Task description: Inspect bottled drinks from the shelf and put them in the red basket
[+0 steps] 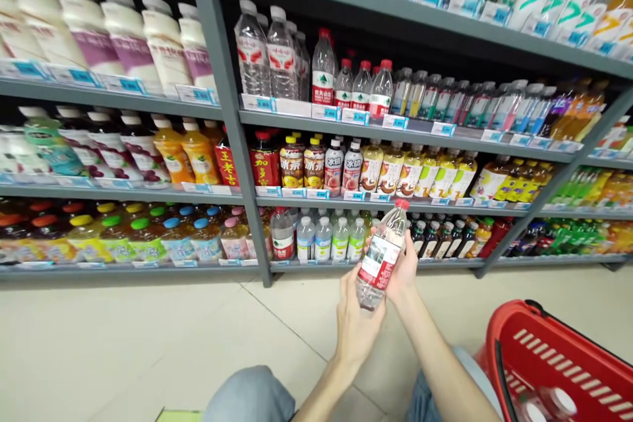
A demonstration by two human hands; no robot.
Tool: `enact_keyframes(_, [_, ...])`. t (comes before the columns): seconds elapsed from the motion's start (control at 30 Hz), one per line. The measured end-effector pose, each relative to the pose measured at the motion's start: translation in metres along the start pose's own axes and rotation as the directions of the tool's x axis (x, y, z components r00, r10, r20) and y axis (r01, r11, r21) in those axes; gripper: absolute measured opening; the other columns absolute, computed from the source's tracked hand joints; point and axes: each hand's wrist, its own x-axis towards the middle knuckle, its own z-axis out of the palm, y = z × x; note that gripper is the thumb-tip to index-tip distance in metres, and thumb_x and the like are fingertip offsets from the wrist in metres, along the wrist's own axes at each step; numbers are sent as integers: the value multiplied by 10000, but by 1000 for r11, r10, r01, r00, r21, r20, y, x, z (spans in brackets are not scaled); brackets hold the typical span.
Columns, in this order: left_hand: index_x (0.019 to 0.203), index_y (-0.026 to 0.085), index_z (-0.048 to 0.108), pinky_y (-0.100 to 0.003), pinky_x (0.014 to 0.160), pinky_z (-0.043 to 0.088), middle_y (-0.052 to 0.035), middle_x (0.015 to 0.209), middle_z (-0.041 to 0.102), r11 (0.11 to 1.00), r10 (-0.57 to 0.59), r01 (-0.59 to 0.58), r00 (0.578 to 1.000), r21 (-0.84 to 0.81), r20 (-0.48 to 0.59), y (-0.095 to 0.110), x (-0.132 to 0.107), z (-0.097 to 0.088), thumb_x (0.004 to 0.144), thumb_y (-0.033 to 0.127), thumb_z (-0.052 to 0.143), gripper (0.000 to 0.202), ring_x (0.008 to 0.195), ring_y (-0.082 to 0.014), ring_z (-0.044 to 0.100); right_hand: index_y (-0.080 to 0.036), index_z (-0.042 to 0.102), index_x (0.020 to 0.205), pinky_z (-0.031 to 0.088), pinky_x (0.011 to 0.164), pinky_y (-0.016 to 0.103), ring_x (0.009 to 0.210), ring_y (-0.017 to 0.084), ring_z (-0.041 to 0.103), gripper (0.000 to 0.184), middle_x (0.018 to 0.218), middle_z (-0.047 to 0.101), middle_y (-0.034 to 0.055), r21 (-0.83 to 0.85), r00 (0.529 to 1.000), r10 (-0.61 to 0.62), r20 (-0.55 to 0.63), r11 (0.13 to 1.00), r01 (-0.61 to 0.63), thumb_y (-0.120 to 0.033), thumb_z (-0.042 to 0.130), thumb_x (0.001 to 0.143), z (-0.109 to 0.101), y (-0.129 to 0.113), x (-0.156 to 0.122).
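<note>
A clear water bottle [380,264] with a red cap and a red and white label is held tilted in front of the shelves, its cap leaning to the right. My left hand [357,316] grips it low down, around the base. Higher up, on the right side, my right hand [404,270] is closed around the bottle, with some of its fingers hidden behind it. On the shelf beyond stand similar red-capped water bottles [363,89]. Another large red-capped bottle [282,235] stands on the bottom shelf.
Grey shelving [227,79] full of drink bottles runs across the view, with price tags along its edges. At the lower right a red shopping basket [558,343] stands on the tiled floor [123,336], with white-capped bottles [562,401] inside. My knees show at the bottom.
</note>
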Motion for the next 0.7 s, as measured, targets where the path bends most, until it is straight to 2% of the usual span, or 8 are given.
enact_keyframes(0.2, [1445, 253, 384, -293, 774, 555, -121, 1338, 505, 993, -83, 90, 993, -83, 80, -3, -1, 1, 865, 238, 630, 630, 1137, -245, 589, -184, 704, 1111, 591, 773, 421, 896, 273, 718, 542, 1016, 762, 88, 5, 999, 29, -40, 1000, -29, -630, 623, 815, -5, -2, 1])
enact_keyframes(0.37, [1443, 226, 378, -334, 838, 543, -142, 1354, 511, 990, -95, 103, 992, -99, 84, -3, -1, -1, 884, 312, 638, 623, 1151, -261, 586, -180, 699, 1137, 588, 785, 434, 920, 284, 719, 551, 1004, 762, 96, -18, 999, 47, -10, 999, -47, -620, 632, 814, -2, -4, -1])
enact_keyframes(0.47, [1421, 212, 380, -315, 779, 545, -141, 1304, 561, 963, -150, 172, 982, -207, 115, 0, -2, -2, 879, 375, 655, 629, 1032, -234, 632, -196, 687, 1185, 586, 808, 427, 962, 276, 716, 517, 1098, 751, 89, -4, 998, 41, 53, 999, -40, -578, 625, 843, -2, -8, -2])
enact_keyframes(0.57, [1363, 193, 397, -248, 582, 501, -69, 1026, 655, 868, -229, 304, 946, -392, 228, 4, -6, -1, 849, 461, 683, 647, 692, -144, 616, -209, 660, 1240, 585, 822, 425, 1009, 276, 709, 508, 1206, 718, 87, -22, 991, 38, 127, 999, -36, -548, 600, 866, -2, -14, -3])
enact_keyframes(0.63, [1294, 179, 437, -207, 452, 400, 2, 821, 633, 767, -246, 394, 910, -507, 334, 5, -13, 3, 825, 540, 681, 640, 490, -85, 496, -233, 634, 1277, 584, 821, 428, 1012, 276, 710, 517, 1247, 699, 83, -56, 986, 56, 155, 997, -47, -521, 620, 849, -2, -17, -4])
enact_keyframes(0.7, [1159, 150, 516, -195, 385, 277, 22, 704, 608, 634, -246, 488, 863, -600, 441, 3, -22, 9, 813, 647, 623, 615, 383, -56, 393, -269, 615, 1289, 585, 814, 435, 978, 271, 720, 534, 1239, 701, 72, -96, 983, 74, 169, 994, -59, -494, 664, 807, -3, -20, -4])
